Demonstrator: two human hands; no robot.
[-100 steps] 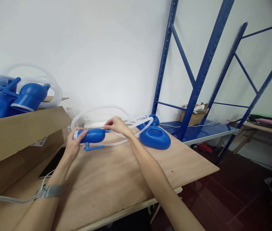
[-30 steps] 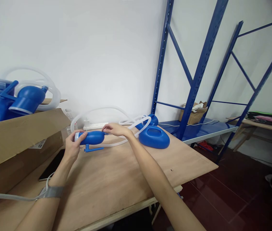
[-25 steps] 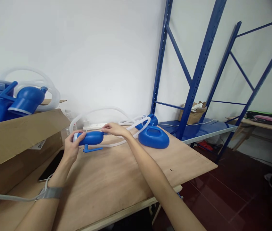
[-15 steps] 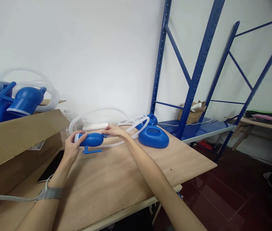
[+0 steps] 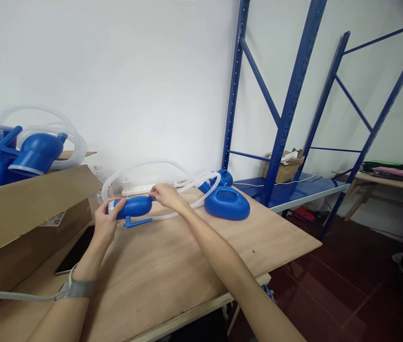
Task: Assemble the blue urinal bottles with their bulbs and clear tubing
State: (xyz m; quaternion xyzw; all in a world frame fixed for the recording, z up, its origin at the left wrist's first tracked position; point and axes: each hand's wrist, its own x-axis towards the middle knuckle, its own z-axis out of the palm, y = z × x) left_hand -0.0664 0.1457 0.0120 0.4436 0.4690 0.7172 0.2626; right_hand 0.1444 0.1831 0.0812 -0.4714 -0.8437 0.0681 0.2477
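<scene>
A blue plastic urinal cup (image 5: 135, 208) with a white rim and a blue handle lies on its side, just above the wooden table. My left hand (image 5: 106, 217) is closed around its rim end, thumb on top. At the opposite end, my right hand (image 5: 164, 194) pinches the narrow spout; the fingers hide most of it. A translucent white hose (image 5: 144, 164) loops behind the cup, and part of it passes under my right wrist. To the right sits a blue urine bottle (image 5: 227, 203) with a grip hole in its top.
An open cardboard box (image 5: 37, 204) holding more blue cups (image 5: 41, 151) and hose stands left. Beside it lies a dark flat device (image 5: 76, 251). A white power strip (image 5: 139, 189) is by the wall. Blue metal shelving (image 5: 286, 104) rises past the wooden table's (image 5: 173, 270) right side.
My right hand has shifted slightly left at the spout, and the cup has tilted a little. My left hand keeps its hold. The view has moved slightly.
</scene>
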